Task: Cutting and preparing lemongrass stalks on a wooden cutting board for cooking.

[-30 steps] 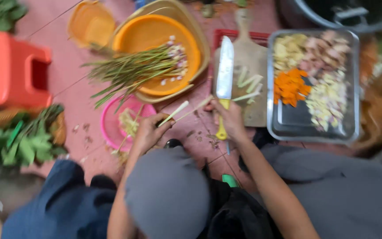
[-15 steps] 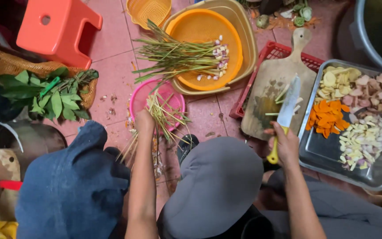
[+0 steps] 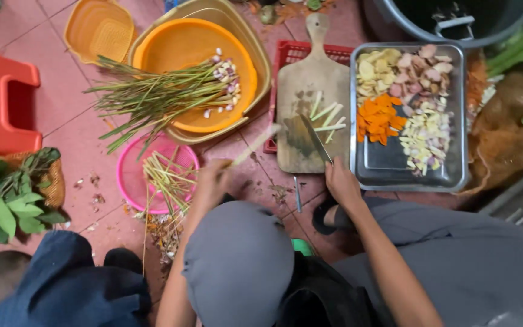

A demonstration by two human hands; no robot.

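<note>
My left hand (image 3: 212, 180) grips a pale lemongrass stalk (image 3: 255, 145) whose tip reaches the left edge of the wooden cutting board (image 3: 313, 79). My right hand (image 3: 341, 181) holds a knife (image 3: 314, 138), its blade lying across the board's near half. A few cut stalk pieces (image 3: 328, 114) rest on the board beside the blade. Behind my left hand, an orange basin (image 3: 183, 48) carries a bundle of long lemongrass stalks (image 3: 158, 94) and some shallots. A pink basket (image 3: 131, 181) with trimmed stalk ends sits on the floor just left of my left hand.
A metal tray (image 3: 388, 172) of chopped orange, yellow, pink and white pieces lies right of the board. A red crate (image 3: 286, 57) is under the board. A red stool (image 3: 1, 103), a basket of green leaves (image 3: 7, 203) and someone in dark blue clothing (image 3: 62, 284) are at left.
My left hand left the pink basket and brought a stalk over to the board. My right hand lowered the knife blade onto the board. The view shifted.
</note>
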